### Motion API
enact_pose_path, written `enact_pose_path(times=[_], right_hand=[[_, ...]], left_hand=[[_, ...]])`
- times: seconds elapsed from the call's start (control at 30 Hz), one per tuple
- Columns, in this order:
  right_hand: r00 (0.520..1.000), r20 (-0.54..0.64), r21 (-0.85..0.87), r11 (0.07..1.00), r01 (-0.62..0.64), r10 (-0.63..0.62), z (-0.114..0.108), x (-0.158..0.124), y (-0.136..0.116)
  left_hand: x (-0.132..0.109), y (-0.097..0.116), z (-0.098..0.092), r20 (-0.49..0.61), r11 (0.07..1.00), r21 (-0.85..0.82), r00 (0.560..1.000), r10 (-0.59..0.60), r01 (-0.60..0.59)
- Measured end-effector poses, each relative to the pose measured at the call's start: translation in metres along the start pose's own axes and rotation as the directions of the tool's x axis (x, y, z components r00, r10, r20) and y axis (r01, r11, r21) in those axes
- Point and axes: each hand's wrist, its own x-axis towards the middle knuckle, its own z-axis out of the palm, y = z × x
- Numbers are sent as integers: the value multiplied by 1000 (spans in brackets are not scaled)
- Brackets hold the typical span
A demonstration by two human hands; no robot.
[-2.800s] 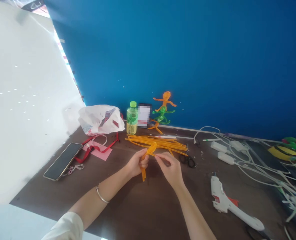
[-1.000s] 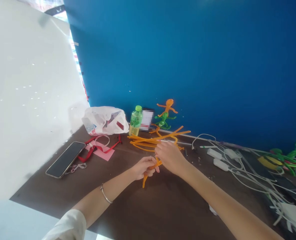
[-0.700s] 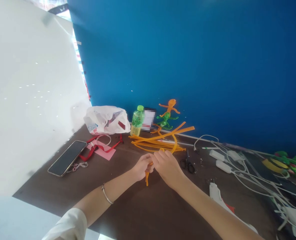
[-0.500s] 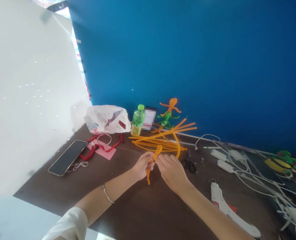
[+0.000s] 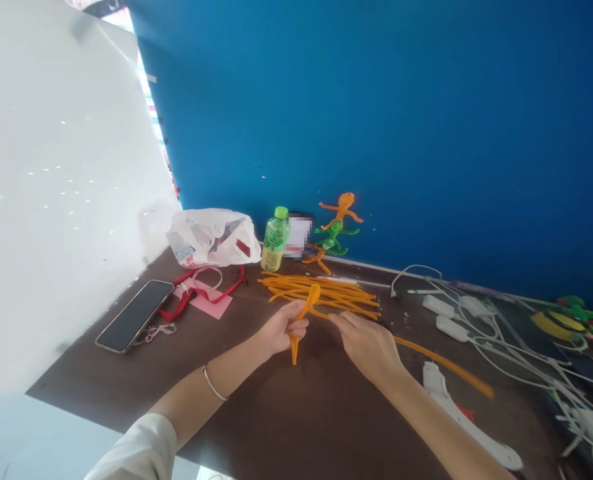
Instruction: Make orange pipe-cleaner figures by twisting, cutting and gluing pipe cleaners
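The left hand (image 5: 284, 328) grips an orange loop (image 5: 315, 293); the right hand (image 5: 369, 340) pinches its long strand (image 5: 436, 357). Loose orange stems (image 5: 340, 291) lie near the back edge of the counter (image 5: 281, 413).

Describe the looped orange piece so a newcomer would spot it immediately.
Below the blue wall, find the dark table and, near its middle, the left hand. The looped orange piece rises from that fist. Unlike the orange stems lying behind it, it is held and tops out in a rounded loop.

Orange stems (image 5: 341, 292), half-hidden trigger (image 5: 465, 413) perhaps red
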Motion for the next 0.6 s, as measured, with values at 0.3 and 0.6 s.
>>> enact_pose_path(times=[0.3, 0.6], right_hand=[[920, 122, 731, 594, -336, 372, 13, 15, -23], [841, 154, 863, 344, -370, 518, 20, 24, -42]], left_hand=[[1, -5, 3, -16, 942, 297, 986, 167, -155], [0, -10, 5, -50, 903, 381, 971, 235, -199]])
